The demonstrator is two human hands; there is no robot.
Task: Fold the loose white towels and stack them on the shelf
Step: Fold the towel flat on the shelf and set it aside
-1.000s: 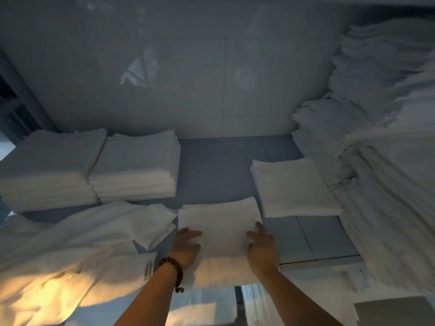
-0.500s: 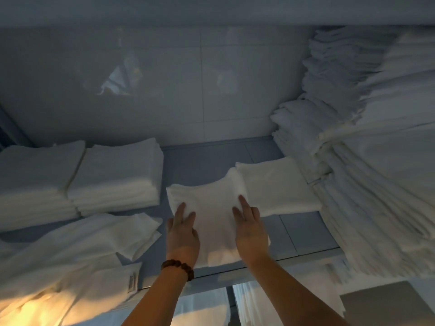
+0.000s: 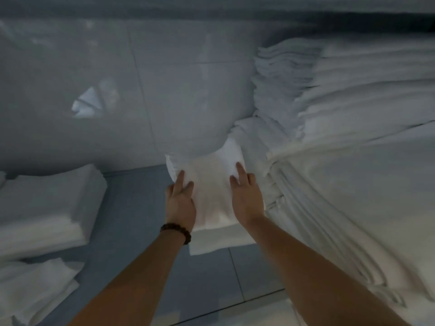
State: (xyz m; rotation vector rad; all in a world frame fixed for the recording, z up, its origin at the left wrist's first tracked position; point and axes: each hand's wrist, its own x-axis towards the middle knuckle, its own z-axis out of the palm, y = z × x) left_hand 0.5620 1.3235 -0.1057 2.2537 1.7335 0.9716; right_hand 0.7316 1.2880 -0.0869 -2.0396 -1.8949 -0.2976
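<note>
Loose towels (image 3: 35, 285): rumpled white cloth at the near-left corner of the shelf (image 3: 131, 231), well apart from your hands.
Folded stack (image 3: 47, 208): squared white towels along the shelf's left edge, just behind the loose ones.
Left hand (image 3: 180, 203): your fingers are straight and close together. They lie flat along the left edge of the folded towel (image 3: 211, 191) and curl round nothing. Whether your thumb is tucked under the cloth cannot be told.
Bracelet (image 3: 176, 231): dark beads round your left wrist.
Folded towel: it sits between your two hands, towards the shelf's back edge, with its far end close to the tiled wall (image 3: 164, 90). It touches both palms.
Lower towel (image 3: 219, 241): another folded towel lies under the one you hold. Its near edge shows just in front of your wrists.
Right hand (image 3: 247, 198): this hand is also flat, fingers stretched forward on the towel's right side and pressing rather than gripping.
Tall pile (image 3: 341, 161): many layers of folded white towels fill the shelf's right edge. The pile is just beside your right hand and touches the towel's right side.
</note>
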